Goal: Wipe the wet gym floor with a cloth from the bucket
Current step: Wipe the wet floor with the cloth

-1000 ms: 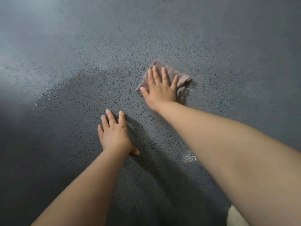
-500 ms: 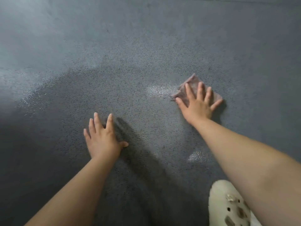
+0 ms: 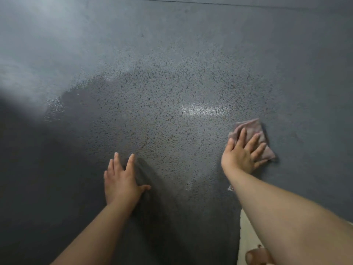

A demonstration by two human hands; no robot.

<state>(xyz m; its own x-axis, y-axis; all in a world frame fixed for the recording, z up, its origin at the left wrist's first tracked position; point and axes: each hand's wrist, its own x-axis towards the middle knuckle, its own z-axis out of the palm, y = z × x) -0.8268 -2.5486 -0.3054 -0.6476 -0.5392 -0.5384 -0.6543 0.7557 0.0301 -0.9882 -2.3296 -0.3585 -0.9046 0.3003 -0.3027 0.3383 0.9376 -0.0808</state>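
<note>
A folded pinkish-brown cloth [image 3: 254,134] lies flat on the dark grey speckled gym floor [image 3: 162,77] at the right. My right hand [image 3: 241,153] presses down on the cloth with straight, spread fingers, covering its near half. My left hand [image 3: 122,180] rests flat on the bare floor at the lower middle, fingers straight and thumb out to the right. A shiny wet streak [image 3: 204,109] glints on the floor just left of and beyond the cloth. No bucket is in view.
A cream-coloured clog [image 3: 246,238] shows at the bottom right, partly behind my right forearm. A small wet glint [image 3: 230,188] lies near my right wrist. More wet sheen [image 3: 55,106] spreads at the left. A thin seam line [image 3: 191,1] crosses the floor at the far top.
My right hand has slid the cloth to the right and toward me across the floor, leaving a shiny wet streak behind it. My left hand has stayed flat on the floor.
</note>
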